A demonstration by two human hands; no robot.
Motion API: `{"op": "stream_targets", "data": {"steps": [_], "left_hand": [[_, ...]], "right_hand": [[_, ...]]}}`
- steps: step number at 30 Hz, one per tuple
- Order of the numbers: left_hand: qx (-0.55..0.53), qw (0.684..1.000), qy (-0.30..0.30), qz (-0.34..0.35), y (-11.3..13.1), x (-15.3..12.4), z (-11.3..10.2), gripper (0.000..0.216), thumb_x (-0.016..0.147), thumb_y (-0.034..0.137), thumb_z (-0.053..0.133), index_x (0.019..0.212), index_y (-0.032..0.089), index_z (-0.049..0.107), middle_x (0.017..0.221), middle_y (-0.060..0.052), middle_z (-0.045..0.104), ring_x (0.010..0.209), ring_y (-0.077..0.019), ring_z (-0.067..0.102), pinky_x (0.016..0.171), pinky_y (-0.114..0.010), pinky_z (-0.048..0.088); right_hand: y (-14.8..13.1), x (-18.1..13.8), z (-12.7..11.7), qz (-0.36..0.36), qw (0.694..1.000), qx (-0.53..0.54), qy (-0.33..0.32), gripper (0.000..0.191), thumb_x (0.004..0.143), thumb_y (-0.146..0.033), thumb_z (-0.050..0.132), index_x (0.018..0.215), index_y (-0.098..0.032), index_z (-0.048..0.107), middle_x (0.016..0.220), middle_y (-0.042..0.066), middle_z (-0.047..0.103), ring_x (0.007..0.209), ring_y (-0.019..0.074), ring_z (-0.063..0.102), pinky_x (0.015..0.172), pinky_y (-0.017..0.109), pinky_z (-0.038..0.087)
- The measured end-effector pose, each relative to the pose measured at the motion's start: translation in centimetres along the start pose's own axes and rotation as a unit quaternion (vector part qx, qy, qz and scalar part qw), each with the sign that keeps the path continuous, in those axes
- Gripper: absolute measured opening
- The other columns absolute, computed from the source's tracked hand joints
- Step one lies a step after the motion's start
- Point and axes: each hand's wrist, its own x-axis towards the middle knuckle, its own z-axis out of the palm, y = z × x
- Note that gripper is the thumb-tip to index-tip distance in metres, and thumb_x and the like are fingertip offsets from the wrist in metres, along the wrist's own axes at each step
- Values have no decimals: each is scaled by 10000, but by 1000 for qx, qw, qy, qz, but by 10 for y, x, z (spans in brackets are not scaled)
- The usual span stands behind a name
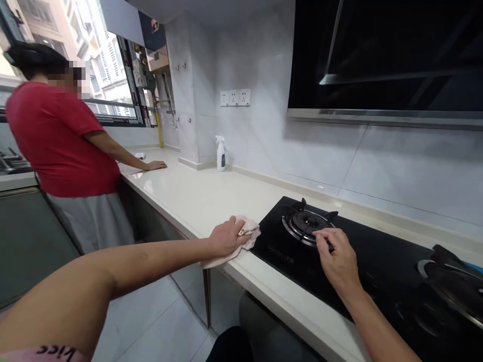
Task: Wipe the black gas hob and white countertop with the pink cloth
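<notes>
My left hand point(227, 237) is closed on a pale pinkish-white cloth point(249, 232). Part of the cloth hangs over the front edge of the countertop, beside the left end of the black gas stove point(271, 236). Over the stove, at the front rim of the left burner point(307, 221), is my right hand point(337, 254). Its thumb and forefinger are pinched together, and whatever may be between them is too small or hidden to name. Dark pan supports stand up around that burner.
A white spray bottle point(221, 155) stands against the wall on the pale countertop point(181, 196). At the left, a person in a red shirt point(71, 136) rests a hand point(156, 165) on the counter. A second burner point(453, 284) is at right, under a black range hood point(385, 60).
</notes>
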Motion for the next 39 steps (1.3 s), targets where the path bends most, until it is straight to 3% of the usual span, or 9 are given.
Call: {"op": "stream_targets", "data": {"steps": [3, 11, 14, 19, 22, 25, 28, 33, 39], "left_hand": [[6, 1000, -14, 6, -3, -32, -8, 456, 1001, 631, 389, 1258, 280, 525, 1242, -89, 570, 1004, -295, 670, 826, -411, 526], [-27, 995, -32, 92, -3, -88, -21, 457, 973, 678, 464, 1180, 286, 574, 1152, -45, 628, 956, -250, 673, 808, -336, 490], [-57, 993, 5, 99, 2, -74, -34, 465, 1004, 651, 423, 1258, 302, 597, 1134, -34, 644, 988, -241, 669, 841, -327, 478], [-94, 990, 106, 25, 26, -7, -48, 530, 1011, 614, 424, 1460, 341, 487, 1188, -55, 624, 1042, -254, 666, 888, -347, 493], [-92, 992, 57, 58, 42, 22, -30, 699, 992, 564, 490, 1611, 313, 284, 1370, -120, 583, 1172, -295, 640, 964, -389, 499], [-48, 992, 8, 114, 42, 30, -3, 729, 995, 556, 482, 1636, 304, 246, 1603, -155, 418, 1415, -372, 473, 1097, -509, 426], [-24, 997, 29, 68, 16, 25, 9, 686, 1031, 570, 384, 1641, 291, 244, 1675, -150, 328, 1513, -355, 355, 1143, -562, 372], [12, 998, 54, -17, -62, 8, -1, 495, 1030, 550, 408, 1454, 336, 548, 1550, -87, 537, 1438, -308, 472, 1143, -551, 354], [24, 994, 58, -88, -112, 0, -3, 462, 1027, 543, 389, 1306, 302, 667, 1489, -106, 583, 1411, -328, 489, 1124, -554, 364]], "right_hand": [[7, 2, -9, 12, 999, -25, 37, 319, 982, -429, 468, 906, -220, 696, 967, 75, 669, 984, 229, 606, 926, 394, 476], [19, -1, -1, -15, 1000, -23, 13, 305, 982, -398, 447, 874, -218, 668, 915, 63, 675, 928, 214, 618, 887, 367, 468], [27, 1, 0, -7, 999, -34, 26, 305, 981, -399, 439, 865, -223, 660, 916, 60, 670, 922, 216, 612, 858, 359, 465], [38, 3, 1, -1, 998, -59, 18, 285, 977, -375, 434, 873, -231, 657, 926, 58, 670, 935, 224, 604, 856, 363, 457], [40, 1, 3, -12, 997, -73, 0, 281, 978, -369, 441, 847, -235, 651, 906, 53, 662, 916, 223, 594, 850, 365, 452], [38, 0, 4, -27, 996, -87, -15, 270, 978, -343, 446, 835, -237, 649, 895, 51, 657, 908, 221, 584, 864, 373, 445], [36, -2, 5, -45, 994, -98, -31, 263, 985, -328, 448, 844, -236, 651, 902, 50, 653, 914, 222, 583, 873, 381, 439], [30, -9, 7, -73, 991, -93, -57, 246, 1000, -364, 465, 915, -237, 658, 941, 56, 654, 942, 234, 596, 861, 394, 438], [11, -17, 22, -177, 974, -109, -95, 315, 1018, -360, 486, 1278, -227, 604, 1289, 116, 629, 1212, 253, 577, 1000, 427, 453]]}}
